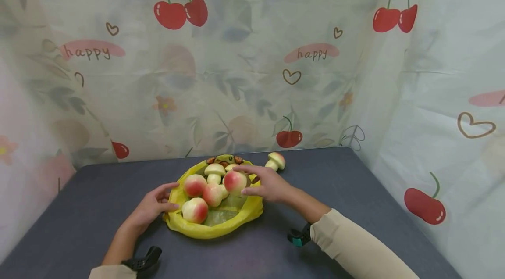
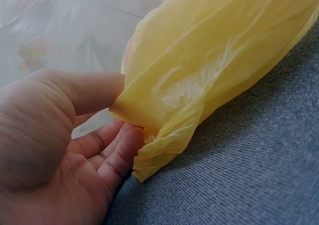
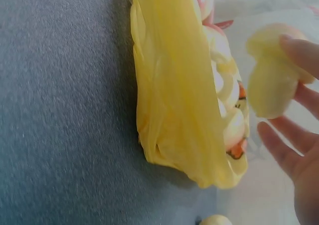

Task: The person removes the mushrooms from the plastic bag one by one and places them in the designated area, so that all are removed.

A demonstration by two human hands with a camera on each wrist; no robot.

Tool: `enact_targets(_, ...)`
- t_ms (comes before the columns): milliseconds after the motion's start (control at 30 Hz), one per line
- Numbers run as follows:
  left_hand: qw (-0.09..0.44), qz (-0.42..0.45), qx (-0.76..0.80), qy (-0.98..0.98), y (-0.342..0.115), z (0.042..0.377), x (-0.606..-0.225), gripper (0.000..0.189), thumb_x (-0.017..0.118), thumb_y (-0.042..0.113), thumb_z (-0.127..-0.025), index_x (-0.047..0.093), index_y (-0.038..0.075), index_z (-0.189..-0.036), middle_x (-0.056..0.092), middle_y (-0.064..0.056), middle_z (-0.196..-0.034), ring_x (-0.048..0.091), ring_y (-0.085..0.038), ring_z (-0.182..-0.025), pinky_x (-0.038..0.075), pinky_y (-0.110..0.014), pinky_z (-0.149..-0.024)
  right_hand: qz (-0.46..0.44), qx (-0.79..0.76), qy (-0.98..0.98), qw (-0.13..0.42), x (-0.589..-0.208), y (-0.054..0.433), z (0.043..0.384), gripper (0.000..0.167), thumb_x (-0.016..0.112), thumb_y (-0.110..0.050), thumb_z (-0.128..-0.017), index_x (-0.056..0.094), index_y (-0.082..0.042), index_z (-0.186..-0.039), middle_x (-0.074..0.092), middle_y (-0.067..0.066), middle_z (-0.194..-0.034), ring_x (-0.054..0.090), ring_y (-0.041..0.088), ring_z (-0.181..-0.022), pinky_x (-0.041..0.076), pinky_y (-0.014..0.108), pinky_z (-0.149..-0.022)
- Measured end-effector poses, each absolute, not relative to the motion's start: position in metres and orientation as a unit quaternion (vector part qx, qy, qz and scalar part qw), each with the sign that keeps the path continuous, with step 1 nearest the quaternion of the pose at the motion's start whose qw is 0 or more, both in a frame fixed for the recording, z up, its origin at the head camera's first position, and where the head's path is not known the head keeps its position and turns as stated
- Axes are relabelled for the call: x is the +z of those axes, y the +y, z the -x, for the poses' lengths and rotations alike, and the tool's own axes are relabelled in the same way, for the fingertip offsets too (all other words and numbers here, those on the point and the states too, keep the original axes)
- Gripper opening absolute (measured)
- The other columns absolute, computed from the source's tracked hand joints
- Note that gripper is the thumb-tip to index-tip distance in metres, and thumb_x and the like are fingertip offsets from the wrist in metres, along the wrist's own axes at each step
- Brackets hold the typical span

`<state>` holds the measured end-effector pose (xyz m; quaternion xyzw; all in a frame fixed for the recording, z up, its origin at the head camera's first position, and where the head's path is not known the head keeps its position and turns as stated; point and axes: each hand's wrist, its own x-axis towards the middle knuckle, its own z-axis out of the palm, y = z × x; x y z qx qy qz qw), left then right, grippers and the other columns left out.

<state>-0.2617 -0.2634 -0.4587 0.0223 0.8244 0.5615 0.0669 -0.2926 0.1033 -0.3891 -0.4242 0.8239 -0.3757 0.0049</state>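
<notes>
A yellow plastic bag (image 1: pixel 213 230) lies spread on the table with its mouth facing up. Inside sit several toy mushrooms (image 1: pixel 195 210), cream with red-blushed caps. My left hand (image 1: pixel 151 204) pinches the bag's left rim; the left wrist view shows the yellow film (image 2: pixel 169 85) between thumb and fingers. Over the bag's right side, my right hand (image 1: pixel 272 184) grips another toy mushroom (image 1: pixel 235 181) between thumb and fingers. Seen from the right wrist, that held mushroom (image 3: pixel 271 80) is apart from the bag's contents, its pale stem pointing down and left.
One more toy mushroom (image 1: pixel 276 161) lies outside the bag, behind my right hand near the table's back edge. The dark grey table (image 1: pixel 315 173) is bordered by printed curtains (image 1: pixel 236 73) at the back and sides.
</notes>
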Motion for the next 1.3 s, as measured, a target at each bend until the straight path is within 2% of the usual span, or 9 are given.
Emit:
enact_targets(433, 0.072, -0.021, 0.566, 0.821, -0.264, 0.261, -0.459, 0.072, 0.076, 0.019, -0.084, 0.041, 0.003, -0.145, 0.059, -0.017, -0.112, 0.058, -0.025, -0.09, 0.05, -0.03, -0.075, 0.36, -0.406, 0.821, -0.178, -0.395, 0.12, 0.306, 0.059, 0.078, -0.017, -0.084, 0.054, -0.018, -0.139, 0.058, 0.004, -0.133, 0.058, 0.022, -0.105, 0.053, 0.04, -0.079)
enact_targets(633, 0.071, -0.023, 0.575, 0.815, -0.264, 0.263, -0.461, 0.072, 0.076, 0.016, -0.085, 0.04, 0.002, -0.145, 0.06, -0.017, -0.113, 0.06, -0.024, -0.092, 0.051, -0.03, -0.076, 0.326, -0.383, 0.829, -0.243, -0.404, 0.13, 0.317, 0.06, 0.079, -0.016, -0.083, 0.055, -0.015, -0.138, 0.058, 0.008, -0.132, 0.058, 0.024, -0.109, 0.053, 0.042, -0.078)
enact_targets(833, 0.071, -0.02, 0.575, 0.815, -0.264, 0.263, -0.462, 0.072, 0.076, 0.017, -0.085, 0.04, 0.002, -0.145, 0.059, -0.017, -0.114, 0.06, -0.024, -0.092, 0.051, -0.031, -0.076, 0.281, -0.386, 0.834, -0.276, -0.408, 0.14, 0.327, 0.064, 0.081, -0.013, -0.08, 0.055, -0.014, -0.138, 0.058, 0.01, -0.131, 0.057, 0.027, -0.105, 0.052, 0.048, -0.078)
enact_targets(1000, 0.072, -0.016, 0.572, 0.817, -0.265, 0.262, -0.462, 0.073, 0.077, 0.017, -0.084, 0.04, 0.002, -0.145, 0.06, -0.017, -0.114, 0.06, -0.024, -0.092, 0.05, -0.031, -0.077, 0.246, -0.38, 0.843, -0.29, -0.414, 0.15, 0.339, 0.063, 0.08, -0.014, -0.081, 0.055, -0.015, -0.138, 0.059, 0.01, -0.129, 0.056, 0.026, -0.096, 0.051, 0.047, -0.077)
enact_targets(1167, 0.072, -0.018, 0.572, 0.817, -0.265, 0.262, -0.463, 0.072, 0.076, 0.018, -0.085, 0.04, 0.003, -0.146, 0.06, -0.017, -0.114, 0.06, -0.024, -0.093, 0.05, -0.031, -0.077, 0.212, -0.378, 0.849, -0.301, -0.418, 0.158, 0.346, 0.064, 0.08, -0.014, -0.081, 0.054, -0.016, -0.139, 0.059, 0.011, -0.13, 0.056, 0.028, -0.101, 0.051, 0.045, -0.078)
enact_targets(1300, 0.069, -0.03, 0.577, 0.814, -0.266, 0.263, -0.463, 0.072, 0.076, 0.017, -0.085, 0.04, 0.002, -0.145, 0.06, -0.018, -0.116, 0.061, -0.024, -0.094, 0.05, -0.03, -0.077, 0.174, -0.37, 0.856, -0.317, -0.422, 0.166, 0.353, 0.063, 0.08, -0.016, -0.081, 0.054, -0.016, -0.139, 0.06, 0.012, -0.126, 0.057, 0.029, -0.096, 0.049, 0.044, -0.077)
